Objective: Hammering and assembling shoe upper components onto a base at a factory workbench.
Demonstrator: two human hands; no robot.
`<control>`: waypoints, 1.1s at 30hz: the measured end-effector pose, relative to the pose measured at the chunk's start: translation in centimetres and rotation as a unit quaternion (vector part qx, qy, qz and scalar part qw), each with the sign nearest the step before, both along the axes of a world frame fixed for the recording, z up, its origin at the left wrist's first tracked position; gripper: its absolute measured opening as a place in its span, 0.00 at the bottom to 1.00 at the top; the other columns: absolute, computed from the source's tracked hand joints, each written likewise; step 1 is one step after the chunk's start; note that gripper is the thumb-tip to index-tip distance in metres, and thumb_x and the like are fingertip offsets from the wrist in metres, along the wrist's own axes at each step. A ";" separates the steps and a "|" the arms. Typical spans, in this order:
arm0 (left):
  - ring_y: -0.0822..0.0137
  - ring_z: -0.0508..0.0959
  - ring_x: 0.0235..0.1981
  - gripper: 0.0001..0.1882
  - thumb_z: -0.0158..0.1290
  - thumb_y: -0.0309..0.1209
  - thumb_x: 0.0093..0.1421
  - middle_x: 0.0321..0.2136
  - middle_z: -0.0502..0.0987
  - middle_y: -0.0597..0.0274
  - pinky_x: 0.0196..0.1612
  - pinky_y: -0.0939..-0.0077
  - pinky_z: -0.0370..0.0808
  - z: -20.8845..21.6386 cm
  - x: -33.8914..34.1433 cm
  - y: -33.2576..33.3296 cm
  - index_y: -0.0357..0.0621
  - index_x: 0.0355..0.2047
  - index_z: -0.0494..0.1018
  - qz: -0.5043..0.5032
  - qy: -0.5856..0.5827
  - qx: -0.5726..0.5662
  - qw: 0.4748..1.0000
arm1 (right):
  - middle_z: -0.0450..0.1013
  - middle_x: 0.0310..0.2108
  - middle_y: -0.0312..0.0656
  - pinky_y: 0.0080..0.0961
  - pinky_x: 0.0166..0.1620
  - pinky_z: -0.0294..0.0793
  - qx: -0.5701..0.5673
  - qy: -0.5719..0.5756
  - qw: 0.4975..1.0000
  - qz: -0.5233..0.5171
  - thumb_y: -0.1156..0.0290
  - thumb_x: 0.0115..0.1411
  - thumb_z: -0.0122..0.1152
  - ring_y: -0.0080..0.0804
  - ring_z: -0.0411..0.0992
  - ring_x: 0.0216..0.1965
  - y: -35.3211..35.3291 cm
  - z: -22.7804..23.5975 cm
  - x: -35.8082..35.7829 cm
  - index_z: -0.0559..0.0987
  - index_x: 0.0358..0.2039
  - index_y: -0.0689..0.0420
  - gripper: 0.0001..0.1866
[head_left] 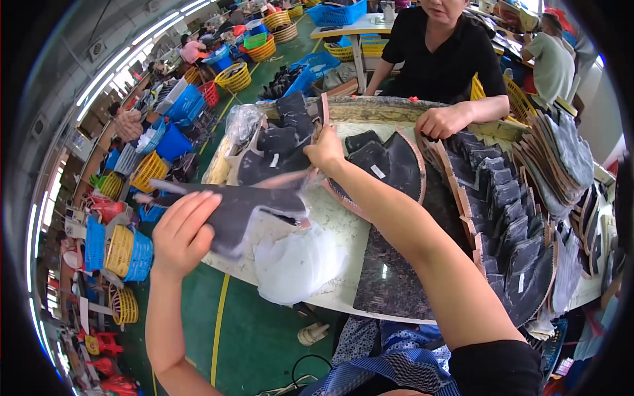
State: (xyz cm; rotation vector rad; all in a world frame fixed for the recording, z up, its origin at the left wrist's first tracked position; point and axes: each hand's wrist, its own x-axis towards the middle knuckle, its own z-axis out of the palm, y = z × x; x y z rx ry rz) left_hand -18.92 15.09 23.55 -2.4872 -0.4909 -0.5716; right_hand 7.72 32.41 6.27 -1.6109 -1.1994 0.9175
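Observation:
My left hand [183,231] grips a dark grey boot-upper piece [241,210] with a pale, zip-like edge, held over the table's left side and blurred by motion. Farther out, my right hand [325,152] closes around a tan-edged dark piece [324,109]; its fingertips are partly hidden. Beside it lie more dark upper pieces [269,158] with a small white label. To the right of my right hand rests a curved dark piece [396,162] with a tan, toothed rim. Nearest my left hand on the table is a stack of thin white sheets [300,264].
Overlapping dark pieces [505,218] line the table's right side, near stacked grey pieces [561,158]. A dark mottled slab [396,284] lies at the front edge. Across the table, a co-worker's hand [444,123] rests on pieces. A clear plastic bag [243,122] sits far left.

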 end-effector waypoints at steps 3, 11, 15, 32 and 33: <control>0.46 0.82 0.45 0.11 0.56 0.20 0.54 0.45 0.81 0.47 0.48 0.56 0.81 2.4 -0.5 -4.0 0.38 0.38 0.69 -0.012 -0.029 -0.027 0.999 | 0.77 0.43 0.52 0.44 0.54 0.74 0.014 -0.044 0.997 -0.061 0.67 0.50 0.70 0.53 0.76 0.49 1.4 -2.3 0.6 0.69 0.49 0.61 0.29; 0.62 0.73 0.56 0.40 0.63 0.27 0.57 0.55 0.70 0.51 0.59 0.66 0.70 -2.0 4.9 -7.7 0.37 0.66 0.56 0.023 -0.388 -0.584 0.713 | 0.76 0.37 0.41 0.30 0.41 0.75 0.104 0.285 0.941 0.153 0.47 0.62 0.64 0.32 0.76 0.39 -9.6 0.4 3.9 0.73 0.42 0.61 0.27; 0.65 0.73 0.56 0.40 0.61 0.21 0.57 0.54 0.72 0.57 0.61 0.67 0.68 -7.1 8.4 -7.0 0.48 0.68 0.55 0.008 -0.365 -0.848 0.384 | 0.74 0.35 0.34 0.20 0.40 0.74 -0.102 0.520 0.825 0.196 0.39 0.63 0.59 0.22 0.73 0.35 -25.4 4.3 10.0 0.75 0.42 0.56 0.29; 0.67 0.78 0.31 0.09 0.54 0.29 0.67 0.30 0.78 0.60 0.33 0.73 0.74 -18.1 21.1 -5.7 0.43 0.46 0.74 -0.133 0.090 -0.799 0.579 | 0.72 0.43 0.48 0.30 0.44 0.72 0.004 -0.220 0.975 0.000 0.82 0.49 0.70 0.40 0.73 0.41 -45.7 2.0 15.3 0.73 0.39 0.64 0.17; 0.67 0.78 0.31 0.09 0.54 0.29 0.67 0.30 0.78 0.60 0.33 0.73 0.74 -18.7 21.2 -5.5 0.43 0.46 0.74 -0.129 0.093 -0.805 0.572 | 0.71 0.47 0.54 0.31 0.42 0.74 0.025 -0.294 0.955 0.016 0.83 0.50 0.66 0.48 0.74 0.41 -45.6 2.3 16.3 0.73 0.38 0.66 0.15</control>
